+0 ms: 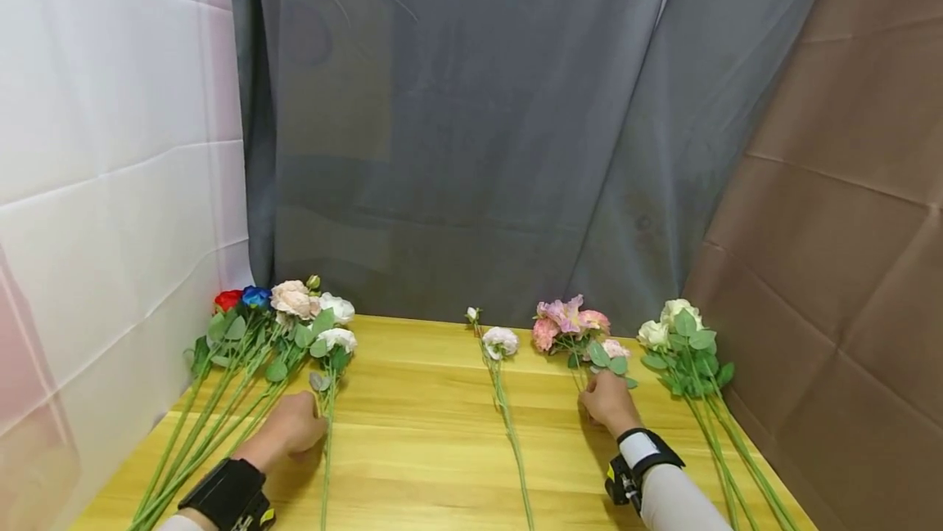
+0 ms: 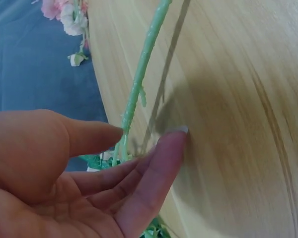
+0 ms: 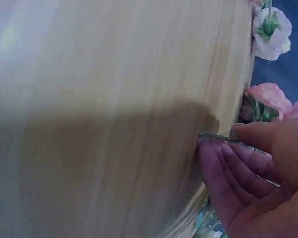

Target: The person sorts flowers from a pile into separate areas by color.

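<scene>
Near the table's left side, my left hand (image 1: 293,425) is beside the green stem of a white flower (image 1: 337,340). In the left wrist view this stem (image 2: 146,52) runs past the thumb tip, and a wide gap shows between thumb and forefinger. On the right, my right hand (image 1: 610,402) pinches a thin stem (image 3: 216,136) between thumb and fingers, its cut end poking out. A pale pink flower (image 1: 615,348) with green leaves lies just beyond that hand. Pink and lilac flowers (image 1: 567,317) lie behind it.
A bunch with red, blue, cream and white flowers (image 1: 293,299) lies at the left. A single pale flower (image 1: 500,342) with a long stem is in the middle. Pale green-white roses (image 1: 676,322) lie at the right. A grey curtain (image 1: 457,146) hangs behind the wooden table (image 1: 412,433).
</scene>
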The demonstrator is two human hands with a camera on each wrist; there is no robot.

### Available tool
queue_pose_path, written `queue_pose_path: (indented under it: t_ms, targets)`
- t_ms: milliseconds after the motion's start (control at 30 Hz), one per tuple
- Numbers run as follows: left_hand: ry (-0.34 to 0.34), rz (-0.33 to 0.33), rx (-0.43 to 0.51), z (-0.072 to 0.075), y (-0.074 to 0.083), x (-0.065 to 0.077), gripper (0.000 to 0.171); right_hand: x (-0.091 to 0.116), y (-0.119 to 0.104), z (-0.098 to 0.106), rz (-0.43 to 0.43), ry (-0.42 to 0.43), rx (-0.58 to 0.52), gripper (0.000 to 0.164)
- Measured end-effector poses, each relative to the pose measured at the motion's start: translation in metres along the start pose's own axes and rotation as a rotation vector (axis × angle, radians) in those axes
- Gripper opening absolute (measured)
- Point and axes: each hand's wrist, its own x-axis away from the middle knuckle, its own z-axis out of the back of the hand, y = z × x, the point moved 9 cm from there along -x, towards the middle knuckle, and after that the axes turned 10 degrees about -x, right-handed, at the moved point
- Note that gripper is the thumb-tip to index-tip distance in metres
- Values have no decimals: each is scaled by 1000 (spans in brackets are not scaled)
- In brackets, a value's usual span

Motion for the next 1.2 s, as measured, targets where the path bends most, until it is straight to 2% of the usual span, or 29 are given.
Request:
queue_pose_path:
  t_ms: [167, 267, 400, 633, 700, 833, 933, 1000, 1100, 1200]
  targets:
    - [-56, 47, 113, -4, 1, 0, 43, 8, -10, 11, -4, 50, 43, 47]
    - [-79, 54, 138, -4, 3, -2, 49, 13, -19, 18, -9, 69, 65, 46]
    - [-64, 39, 164, -4, 6, -4, 39, 17, -31, 24, 10, 88, 88, 43]
    - [-51, 43, 322, -8, 7, -6, 40, 29, -52, 23, 72, 64, 49, 40]
    - [-78, 26, 393, -11, 11, -5, 32, 34, -57, 22, 76, 63, 42, 38]
    - [-192, -18, 572, -21, 24, -6, 18, 39, -65, 20, 84, 60, 44, 37]
    - [-245, -59, 718, -22, 35, -9, 4, 42, -73, 17, 107, 53, 40, 36]
    - [-257, -85, 797, -19, 43, -11, 16, 44, -77, 16, 127, 55, 41, 33]
    - [-281, -89, 876, -17, 52, -11, 31, 47, -81, 15, 146, 64, 45, 24]
    - [-302, -78, 863, -17, 57, -8, 37, 48, -81, 13, 146, 63, 55, 16]
